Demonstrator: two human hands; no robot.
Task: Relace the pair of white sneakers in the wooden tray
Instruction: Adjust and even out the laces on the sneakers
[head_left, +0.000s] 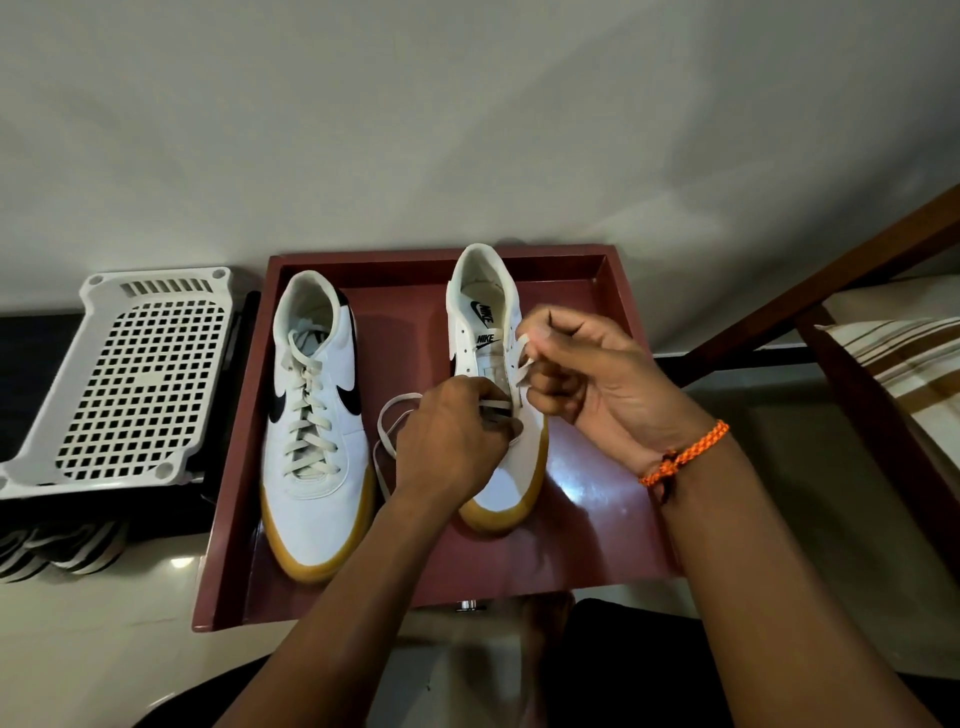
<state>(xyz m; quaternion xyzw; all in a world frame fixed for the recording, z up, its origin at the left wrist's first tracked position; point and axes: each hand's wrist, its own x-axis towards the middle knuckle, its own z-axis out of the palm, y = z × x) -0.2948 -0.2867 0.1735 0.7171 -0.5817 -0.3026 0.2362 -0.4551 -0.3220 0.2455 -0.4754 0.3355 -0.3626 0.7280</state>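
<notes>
Two white sneakers with gum soles stand in a reddish wooden tray (597, 519), toes toward me. The left sneaker (317, 415) is fully laced. The right sneaker (511, 467) has open upper eyelets, with a white lace (392, 415) threaded low down and looping loose onto the tray between the shoes. My left hand (452, 447) pinches the lace over the lower eyelets. My right hand (597, 374), with an orange bracelet on its wrist, pinches the other lace end beside the right eyelet row.
A white perforated plastic rack (130, 374) stands left of the tray, with striped footwear (62, 551) below it. A wooden frame (831, 291) and striped cloth (904, 358) are at right. A pale wall rises behind the tray.
</notes>
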